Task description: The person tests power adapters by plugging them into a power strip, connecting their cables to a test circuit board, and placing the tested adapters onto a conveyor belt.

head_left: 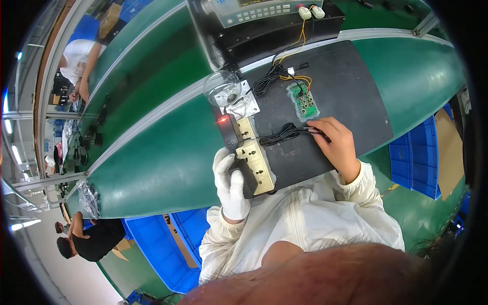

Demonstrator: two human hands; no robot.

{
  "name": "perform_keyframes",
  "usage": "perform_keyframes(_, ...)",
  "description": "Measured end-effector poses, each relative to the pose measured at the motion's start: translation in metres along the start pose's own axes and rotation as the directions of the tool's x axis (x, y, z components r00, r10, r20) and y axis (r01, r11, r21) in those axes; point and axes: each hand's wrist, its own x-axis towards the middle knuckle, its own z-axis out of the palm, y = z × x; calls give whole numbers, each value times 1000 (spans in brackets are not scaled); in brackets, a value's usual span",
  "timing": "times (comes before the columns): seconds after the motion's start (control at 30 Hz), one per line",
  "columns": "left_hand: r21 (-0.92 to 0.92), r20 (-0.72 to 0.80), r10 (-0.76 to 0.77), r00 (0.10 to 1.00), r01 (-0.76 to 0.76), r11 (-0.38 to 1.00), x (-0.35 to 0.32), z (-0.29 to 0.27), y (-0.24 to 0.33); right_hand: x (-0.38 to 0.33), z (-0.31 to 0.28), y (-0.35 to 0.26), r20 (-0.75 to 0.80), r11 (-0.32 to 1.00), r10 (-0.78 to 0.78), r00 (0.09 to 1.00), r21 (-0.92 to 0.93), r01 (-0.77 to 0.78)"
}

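Resting on the black mat [351,91] of the green bench [152,168], the gloved left hand [231,185] closes its grip around a black adapter at the near end of a cream power strip [254,157]. Right of it, the bare right hand [335,145] pinches a black cable [284,133], just near of the green circuit board [303,101].
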Motion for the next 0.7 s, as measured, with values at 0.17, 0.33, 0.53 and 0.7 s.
perform_keyframes(0.17,319,-34,86,996,-71,945,8,6,6,6,-3,6,-59,999,-28,998,-46,25)
perform_keyframes(0.33,468,2,236,972,-209,858,23,16,11,10,-8,14,-84,993,-73,994,-97,64)
perform_keyframes(0.53,326,69,203,977,-215,921,31,8,-15,25,-22,13,-60,895,-234,970,-404,191)
perform_keyframes(0.7,61,256,-125,959,113,992,36,-21,-17,33,-38,16,36,874,-204,978,-444,199)
